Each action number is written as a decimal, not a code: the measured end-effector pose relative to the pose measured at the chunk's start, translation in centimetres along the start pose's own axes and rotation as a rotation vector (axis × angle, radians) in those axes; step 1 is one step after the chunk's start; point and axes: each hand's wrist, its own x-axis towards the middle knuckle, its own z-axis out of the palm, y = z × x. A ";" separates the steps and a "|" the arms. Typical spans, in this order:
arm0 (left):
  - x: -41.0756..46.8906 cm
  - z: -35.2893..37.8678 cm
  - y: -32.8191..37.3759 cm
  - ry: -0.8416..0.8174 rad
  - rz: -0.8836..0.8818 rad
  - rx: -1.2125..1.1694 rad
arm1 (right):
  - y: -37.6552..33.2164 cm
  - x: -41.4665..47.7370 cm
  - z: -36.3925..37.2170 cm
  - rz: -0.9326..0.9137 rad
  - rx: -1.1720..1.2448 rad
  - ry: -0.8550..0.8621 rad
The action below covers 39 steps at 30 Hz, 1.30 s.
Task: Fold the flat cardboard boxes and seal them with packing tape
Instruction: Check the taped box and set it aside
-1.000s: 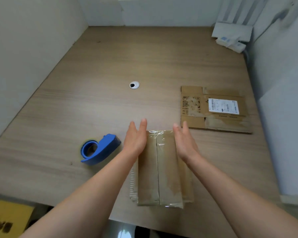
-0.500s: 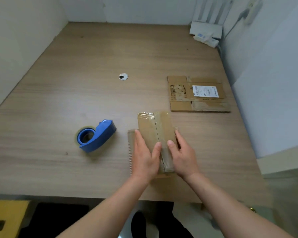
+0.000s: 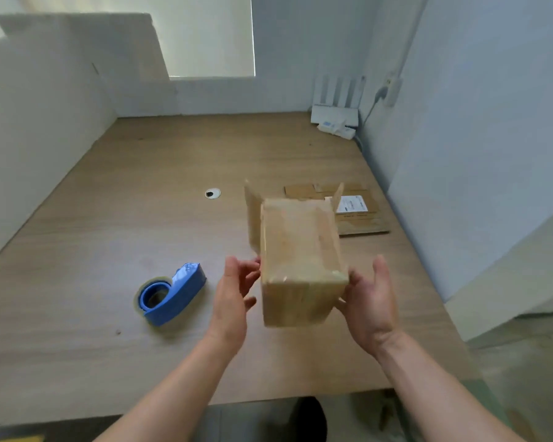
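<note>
A folded brown cardboard box (image 3: 300,250), sealed with clear tape, hangs tilted above the wooden table (image 3: 109,250), with two flaps sticking up at its far end. My left hand (image 3: 233,298) touches its left side with spread fingertips. My right hand (image 3: 371,301) supports the right lower edge; its thumb points up and its fingers are hidden behind the box. A flat cardboard box (image 3: 361,218) with a white label lies behind. A blue tape dispenser (image 3: 173,291) sits left of my left hand.
A round cable hole (image 3: 212,193) is in the table's middle. White devices (image 3: 334,118) and a cable sit in the far right corner. White partition walls close the left, back and right sides. The table's near edge is below my forearms.
The box lay flat on the table under my palms; now it is lifted off the table and turned, with one hand on each side. The camera has tilted upward.
</note>
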 end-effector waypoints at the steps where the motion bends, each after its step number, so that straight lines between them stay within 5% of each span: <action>1: 0.0 -0.3 0.3 -0.017 -0.023 -0.011 | 0.1 -0.2 -0.1 0.000 0.003 0.009; 7: -2.8 -0.2 -1.4 -0.215 -0.125 0.294 | 2.7 -2.7 0.5 -0.028 -0.100 0.010; 18: -2.7 1.2 -2.1 0.180 -0.325 0.128 | 3.4 -2.3 0.7 -0.081 -0.480 0.291; 26: -1.8 2.6 -2.4 0.472 -0.441 -0.095 | 1.2 -2.0 -0.2 -0.187 -0.962 -0.009; 32: -1.3 3.2 -1.4 0.370 -0.510 -0.090 | -3.8 2.4 -0.4 -0.314 -1.358 0.131; 35: -1.2 3.6 -0.9 0.293 -0.499 -0.059 | -6.4 6.1 0.8 -0.388 -1.636 -0.017; 39: -0.5 3.5 -1.4 0.223 -0.475 0.072 | -8.1 11.0 1.8 -0.239 -1.849 -0.246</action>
